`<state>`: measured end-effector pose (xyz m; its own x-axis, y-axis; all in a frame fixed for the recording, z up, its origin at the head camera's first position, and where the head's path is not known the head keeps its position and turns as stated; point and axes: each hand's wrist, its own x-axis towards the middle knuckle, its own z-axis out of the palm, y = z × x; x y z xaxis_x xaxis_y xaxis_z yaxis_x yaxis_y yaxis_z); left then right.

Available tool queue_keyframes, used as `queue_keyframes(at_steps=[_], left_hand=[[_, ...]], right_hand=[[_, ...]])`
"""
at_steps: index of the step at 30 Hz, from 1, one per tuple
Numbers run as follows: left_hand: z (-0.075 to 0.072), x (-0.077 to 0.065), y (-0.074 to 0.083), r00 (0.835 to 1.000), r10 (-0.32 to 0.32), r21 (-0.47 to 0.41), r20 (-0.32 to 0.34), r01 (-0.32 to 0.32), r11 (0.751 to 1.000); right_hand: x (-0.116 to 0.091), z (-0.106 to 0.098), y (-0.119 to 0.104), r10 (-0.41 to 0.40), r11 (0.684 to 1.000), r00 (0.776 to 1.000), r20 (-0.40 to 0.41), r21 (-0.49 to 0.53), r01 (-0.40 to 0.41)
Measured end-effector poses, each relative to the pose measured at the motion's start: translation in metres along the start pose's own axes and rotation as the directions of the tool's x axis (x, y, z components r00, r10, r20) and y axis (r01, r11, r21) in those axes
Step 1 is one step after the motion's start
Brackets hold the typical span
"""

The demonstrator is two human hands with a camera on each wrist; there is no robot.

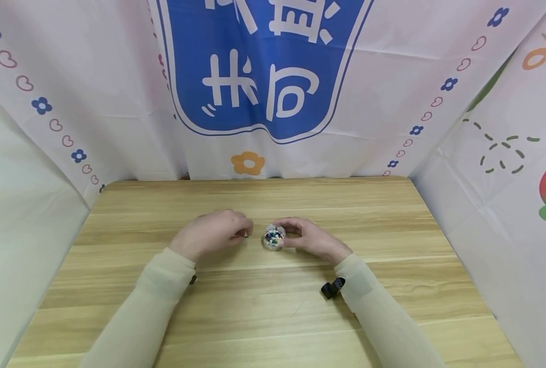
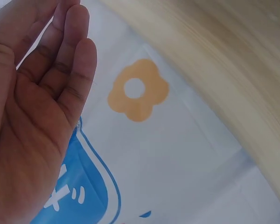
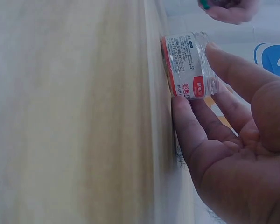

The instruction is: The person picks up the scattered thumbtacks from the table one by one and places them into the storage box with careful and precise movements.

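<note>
A small clear jar (image 1: 271, 237) with multicoloured push pins inside stands upright on the table. Its printed label (image 3: 185, 67), white with red, faces the right wrist camera. My right hand (image 1: 311, 238) grips the jar from the right, thumb on one side and fingers on the other. Just left of the jar, my left hand (image 1: 218, 232) is over the table with its fingertips together. Between them sticks out a tiny green push pin (image 3: 204, 4), seen at the top of the right wrist view. In the left wrist view, the left palm (image 2: 32, 135) shows but the fingertips are cut off.
The wood-grain table (image 1: 264, 317) ends at a straight back edge, with a white printed curtain (image 1: 130, 133) hanging behind it. White cloth stands at both sides. A black device (image 1: 333, 288) sits by the right wrist.
</note>
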<state>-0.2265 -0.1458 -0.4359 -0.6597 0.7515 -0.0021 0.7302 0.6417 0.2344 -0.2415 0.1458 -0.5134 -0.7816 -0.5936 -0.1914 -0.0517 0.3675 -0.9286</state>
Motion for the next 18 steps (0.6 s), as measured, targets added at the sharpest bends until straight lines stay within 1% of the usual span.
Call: queue_keyframes(at_steps=[7, 11, 18], left_hand=[[0.0, 0.017, 0.01, 1.0, 0.021, -0.011, -0.02, -0.021, 1.0], [0.005, 0.028, 0.015, 0.998, 0.047, -0.022, -0.029, -0.048, 0.999], [0.014, 0.04, 0.02, 0.998, 0.057, -0.062, -0.023, -0.058, 0.996]], right_hand=[[0.001, 0.0, 0.001, -0.017, 1.0, 1.0, -0.002, 0.005, 0.017], [0.001, 0.0, 0.002, -0.018, 1.0, 1.0, -0.002, 0.009, 0.018], [0.002, 0.0, 0.003, -0.015, 1.0, 1.0, 0.005, 0.025, 0.015]])
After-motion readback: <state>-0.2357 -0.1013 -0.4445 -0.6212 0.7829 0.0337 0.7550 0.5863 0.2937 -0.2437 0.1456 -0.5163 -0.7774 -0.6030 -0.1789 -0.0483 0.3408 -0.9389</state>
